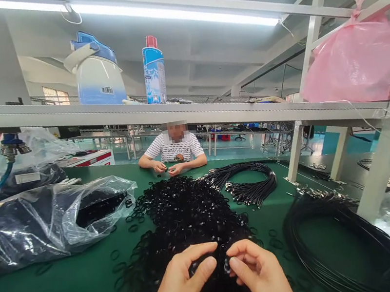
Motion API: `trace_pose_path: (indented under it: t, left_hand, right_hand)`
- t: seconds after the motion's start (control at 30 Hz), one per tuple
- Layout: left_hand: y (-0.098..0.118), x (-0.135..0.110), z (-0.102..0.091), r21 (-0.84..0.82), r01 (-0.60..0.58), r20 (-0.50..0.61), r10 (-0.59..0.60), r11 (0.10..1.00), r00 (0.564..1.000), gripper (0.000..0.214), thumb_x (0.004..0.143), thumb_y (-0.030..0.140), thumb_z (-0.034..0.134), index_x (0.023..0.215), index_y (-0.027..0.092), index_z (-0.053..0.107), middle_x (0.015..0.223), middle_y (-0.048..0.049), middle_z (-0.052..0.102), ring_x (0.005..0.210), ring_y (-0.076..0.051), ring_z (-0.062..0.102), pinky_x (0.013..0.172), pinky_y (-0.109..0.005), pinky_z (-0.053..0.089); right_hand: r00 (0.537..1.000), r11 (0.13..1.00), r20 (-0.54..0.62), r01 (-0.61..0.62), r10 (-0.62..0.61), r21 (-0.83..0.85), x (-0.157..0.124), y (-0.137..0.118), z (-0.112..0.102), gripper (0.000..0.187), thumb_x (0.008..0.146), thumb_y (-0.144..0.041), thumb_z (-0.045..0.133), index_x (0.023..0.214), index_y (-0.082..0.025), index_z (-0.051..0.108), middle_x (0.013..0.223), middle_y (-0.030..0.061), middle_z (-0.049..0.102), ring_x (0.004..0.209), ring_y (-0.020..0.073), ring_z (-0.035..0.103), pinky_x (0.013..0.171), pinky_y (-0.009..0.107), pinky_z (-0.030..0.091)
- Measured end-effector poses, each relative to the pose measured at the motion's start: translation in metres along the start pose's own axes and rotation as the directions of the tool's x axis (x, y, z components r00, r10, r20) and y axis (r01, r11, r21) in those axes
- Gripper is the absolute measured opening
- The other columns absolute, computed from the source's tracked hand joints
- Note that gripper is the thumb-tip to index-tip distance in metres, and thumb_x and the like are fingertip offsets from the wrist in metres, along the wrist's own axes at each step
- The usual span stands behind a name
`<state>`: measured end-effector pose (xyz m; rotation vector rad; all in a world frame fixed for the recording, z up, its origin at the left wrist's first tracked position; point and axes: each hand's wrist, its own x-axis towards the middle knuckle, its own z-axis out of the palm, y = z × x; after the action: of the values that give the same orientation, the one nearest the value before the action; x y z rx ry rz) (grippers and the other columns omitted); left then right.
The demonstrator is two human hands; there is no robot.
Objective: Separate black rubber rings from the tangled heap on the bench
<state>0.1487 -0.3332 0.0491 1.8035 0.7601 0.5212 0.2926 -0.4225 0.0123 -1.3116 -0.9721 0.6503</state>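
A big heap of small black rubber rings [194,210] spreads down the middle of the green table [88,291], with loose rings scattered around it. Over the near part of the heap, my left hand [186,280] is held with thumb and forefinger apart, nothing visible between them. Just to its right, my right hand [261,271] pinches a small dark, shiny ring [226,264] between thumb and fingers. The two hands are close but not touching. My right hand's lower fingers are curled and partly hidden.
Left lies a clear plastic bag [37,225] of black material. Coiled black cables [307,246] lie on the right, with a cable bundle [252,181] farther back. Across the table a person [177,151] handles small pieces. A shelf [175,112] holds a jug, spray can and pink bag.
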Motion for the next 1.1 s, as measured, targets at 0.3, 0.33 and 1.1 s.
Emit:
trace_pose_path:
  t: [0.3, 0.33, 1.1]
  left_hand:
    - [-0.001, 0.005, 0.006, 0.032, -0.063, 0.033, 0.062, 0.998, 0.998, 0.035, 0.081, 0.053, 0.049, 0.073, 0.019, 0.054, 0.044, 0.0115, 0.031, 0.033, -0.005, 0.029, 0.030, -0.013, 0.026]
    - [-0.001, 0.006, 0.005, 0.029, -0.057, 0.033, 0.057, 0.998, 0.998, 0.036, 0.081, 0.054, 0.048, 0.074, 0.019, 0.053, 0.044, 0.0118, 0.030, 0.033, -0.005, 0.028, 0.030, -0.013, 0.025]
    - [0.007, 0.003, 0.011, 0.077, -0.054, 0.132, 0.043, 0.996, 0.990, 0.040, 0.077, 0.060, 0.049, 0.088, 0.022, 0.054, 0.057, 0.0068, 0.049, 0.037, -0.006, 0.034, 0.035, -0.016, 0.029]
  right_hand:
    - [0.995, 0.985, -0.074, 0.056, -0.069, -0.162, -0.003, -0.003, 0.012, 0.008, 0.072, -0.014, 0.052, 0.074, -0.018, 0.058, 0.062, -0.0004, 0.063, 0.060, 0.0150, 0.059, 0.054, 0.022, 0.041]
    - [0.993, 0.981, -0.092, 0.062, -0.080, -0.182, -0.003, -0.003, 0.013, 0.009, 0.071, -0.013, 0.052, 0.073, -0.018, 0.059, 0.062, -0.0006, 0.063, 0.060, 0.0150, 0.059, 0.054, 0.022, 0.042]
    - [0.977, 0.956, -0.200, 0.009, -0.071, -0.294, -0.006, -0.016, 0.018, 0.008, 0.068, -0.015, 0.067, 0.063, -0.021, 0.065, 0.063, -0.0041, 0.065, 0.060, 0.0133, 0.056, 0.054, 0.019, 0.039]
